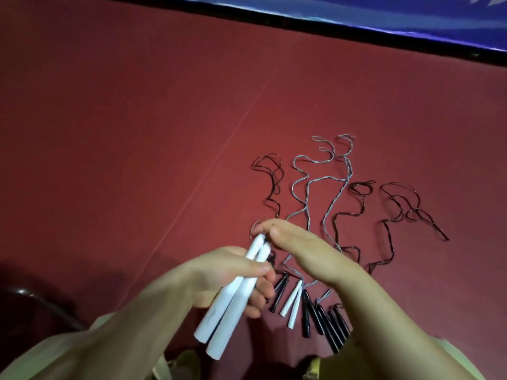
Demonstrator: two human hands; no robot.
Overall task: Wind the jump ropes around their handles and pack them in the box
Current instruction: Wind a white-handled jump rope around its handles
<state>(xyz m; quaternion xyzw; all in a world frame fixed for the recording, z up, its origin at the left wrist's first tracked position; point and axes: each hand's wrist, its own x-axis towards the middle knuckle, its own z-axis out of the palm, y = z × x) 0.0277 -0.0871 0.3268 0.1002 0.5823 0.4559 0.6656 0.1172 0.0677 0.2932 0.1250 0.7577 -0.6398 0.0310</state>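
My left hand [233, 272] grips a pair of white jump-rope handles [233, 294], held side by side and slanting up to the right. My right hand [299, 248] reaches over their top ends, and its fingertips pinch the grey rope [256, 229] there. On the red floor beyond lie several more ropes: a white-handled pair [292, 303] with a grey cord [329, 176], and black-handled pairs [323, 319] with dark cords [395, 204] spread out in wavy lines. My hands hide part of these. No box is clearly in view.
The red floor [137, 133] stretches far to the left and back. A blue mat with a black edge [356, 31] runs along the top right. A dark curved object [33, 300] sits at the lower left.
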